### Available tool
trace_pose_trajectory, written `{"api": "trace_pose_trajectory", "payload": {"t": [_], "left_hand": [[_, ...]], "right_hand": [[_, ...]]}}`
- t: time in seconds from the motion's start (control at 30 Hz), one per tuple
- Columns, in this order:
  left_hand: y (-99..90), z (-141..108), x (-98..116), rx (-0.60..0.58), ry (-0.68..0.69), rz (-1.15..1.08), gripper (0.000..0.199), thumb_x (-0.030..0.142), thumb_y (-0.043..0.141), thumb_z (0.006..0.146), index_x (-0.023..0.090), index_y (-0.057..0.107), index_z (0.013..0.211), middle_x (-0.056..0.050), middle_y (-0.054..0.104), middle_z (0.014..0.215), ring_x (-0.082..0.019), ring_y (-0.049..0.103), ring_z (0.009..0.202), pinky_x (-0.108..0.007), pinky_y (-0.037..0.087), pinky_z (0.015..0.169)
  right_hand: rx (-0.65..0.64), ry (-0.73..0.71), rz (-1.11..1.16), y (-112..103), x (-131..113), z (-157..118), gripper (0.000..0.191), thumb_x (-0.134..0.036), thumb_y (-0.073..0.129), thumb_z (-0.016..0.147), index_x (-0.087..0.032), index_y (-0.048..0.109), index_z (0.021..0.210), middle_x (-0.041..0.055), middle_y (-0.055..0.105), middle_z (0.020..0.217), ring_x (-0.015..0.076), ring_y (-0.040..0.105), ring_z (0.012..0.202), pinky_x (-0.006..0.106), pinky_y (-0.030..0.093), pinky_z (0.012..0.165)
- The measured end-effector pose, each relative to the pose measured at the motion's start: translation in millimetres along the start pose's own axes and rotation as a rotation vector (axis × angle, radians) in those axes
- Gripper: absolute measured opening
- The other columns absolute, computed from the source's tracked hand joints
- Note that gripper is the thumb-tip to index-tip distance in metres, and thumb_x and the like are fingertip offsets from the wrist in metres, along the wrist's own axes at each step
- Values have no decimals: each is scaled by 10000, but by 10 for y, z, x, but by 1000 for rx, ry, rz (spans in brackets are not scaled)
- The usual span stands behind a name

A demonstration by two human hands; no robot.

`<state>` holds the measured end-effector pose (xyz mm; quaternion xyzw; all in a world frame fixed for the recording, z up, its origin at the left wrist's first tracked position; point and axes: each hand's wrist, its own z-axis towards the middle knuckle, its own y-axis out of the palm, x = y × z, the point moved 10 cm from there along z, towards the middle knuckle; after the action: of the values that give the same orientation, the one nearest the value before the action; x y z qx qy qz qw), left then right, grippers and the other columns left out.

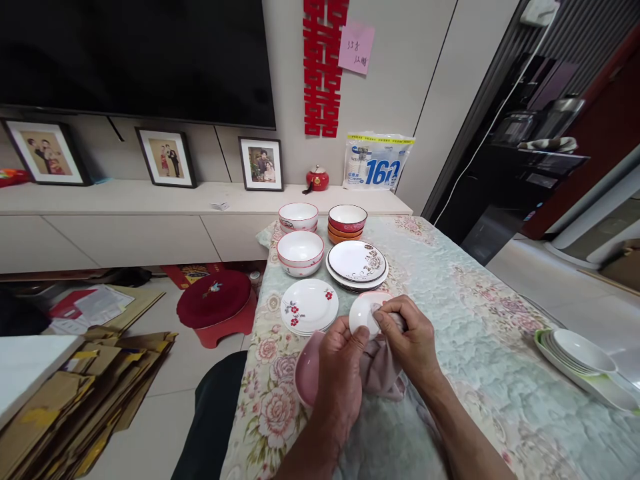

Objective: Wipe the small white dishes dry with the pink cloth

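Note:
My left hand grips a small white dish by its near edge, thumb on top. With bent fingers my right hand presses a greyish-pink cloth against the dish; the cloth hangs below it. Partly hidden by my left hand, a pink bowl rests on the tablecloth. Just beyond my hands are a stack of flower-patterned white plates and a stack of larger brown-rimmed plates. A reddish edge shows behind the dish; what it belongs to is hidden.
White bowls with red rims and red and orange bowls stand stacked farther back. Green-edged dishes lie at the right. A red stool and flattened cardboard occupy the floor at the left.

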<state>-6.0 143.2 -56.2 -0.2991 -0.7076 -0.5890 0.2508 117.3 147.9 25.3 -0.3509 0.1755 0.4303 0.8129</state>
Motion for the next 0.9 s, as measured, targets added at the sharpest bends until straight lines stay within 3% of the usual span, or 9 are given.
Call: {"api": "trace_pose_trajectory", "payload": {"t": [0.2, 0.37, 0.57, 0.67, 0.77, 0.9], "left_hand": [[-17, 20, 44, 4, 15, -14, 217, 250, 778, 739, 151, 674, 901, -19, 703, 798, -145, 632, 715, -246, 479, 672], [-31, 3, -15, 3, 18, 70, 199, 261, 762, 763, 142, 681, 900, -29, 702, 815, -143, 621, 717, -232, 467, 644], [-44, 14, 38, 13, 33, -7, 198, 263, 770, 759, 166, 665, 896, -17, 705, 814, -153, 642, 749, -237, 477, 675], [-46, 8, -10, 0, 23, 66, 172, 256, 765, 762, 150, 670, 856, -16, 685, 773, -141, 617, 699, -224, 452, 622], [-61, 21, -14, -1, 20, 71, 197, 258, 762, 765, 147, 689, 911, -30, 707, 824, -157, 640, 754, -237, 475, 676], [-83, 51, 47, 14, 31, -10, 239, 267, 772, 756, 172, 683, 956, -31, 732, 879, -171, 666, 811, -260, 495, 749]], "right_hand": [[-135, -95, 19, 165, -171, -53, 114, -133, 578, 934, -213, 618, 863, 10, 617, 799, 162, 601, 764, 278, 470, 685], [-50, -103, -35, 47, -111, -14, 123, -106, 568, 937, -214, 594, 884, 14, 603, 825, 163, 592, 783, 290, 461, 716], [-166, -127, -10, 188, -170, -57, 120, -127, 580, 943, -221, 597, 870, 4, 605, 804, 159, 599, 764, 277, 467, 691], [-128, -126, -17, 138, -159, -48, 118, -122, 558, 955, -221, 595, 904, 13, 612, 832, 163, 601, 794, 283, 469, 715], [-84, -101, -48, 98, -94, -24, 121, -121, 560, 954, -219, 588, 890, 15, 603, 825, 166, 594, 788, 286, 463, 710], [-152, -107, -46, 197, -115, -41, 132, -139, 576, 948, -222, 588, 845, 3, 590, 777, 162, 592, 736, 277, 459, 665]]}}
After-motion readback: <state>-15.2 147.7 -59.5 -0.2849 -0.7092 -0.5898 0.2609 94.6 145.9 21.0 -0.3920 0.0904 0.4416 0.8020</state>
